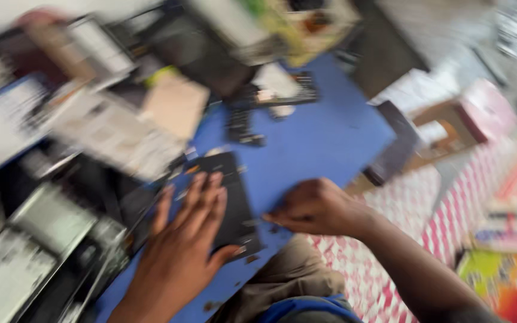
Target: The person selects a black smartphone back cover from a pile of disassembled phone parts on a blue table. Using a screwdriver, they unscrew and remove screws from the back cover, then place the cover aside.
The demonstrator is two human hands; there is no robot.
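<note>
Item: flat black rectangular panel (225, 200) on blue mat (324, 140). I judge it thin, stiff, fragile; grip edges. L hand (181, 239) splayed flat on it; R hand (318, 208) pinching near-right edge.

We cannot tell what the blurred clutter (109, 113) is, and our left hand (181, 251) hides part of the black panel (234, 197).

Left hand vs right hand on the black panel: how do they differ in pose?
The left hand lies flat, its fingers spread over the black panel; the right hand is curled, fingers pinched at the panel's lower right edge. The left covers much of the panel; the right touches only its rim. Both rest over the blue mat. Motion blur hides finer detail.
</note>
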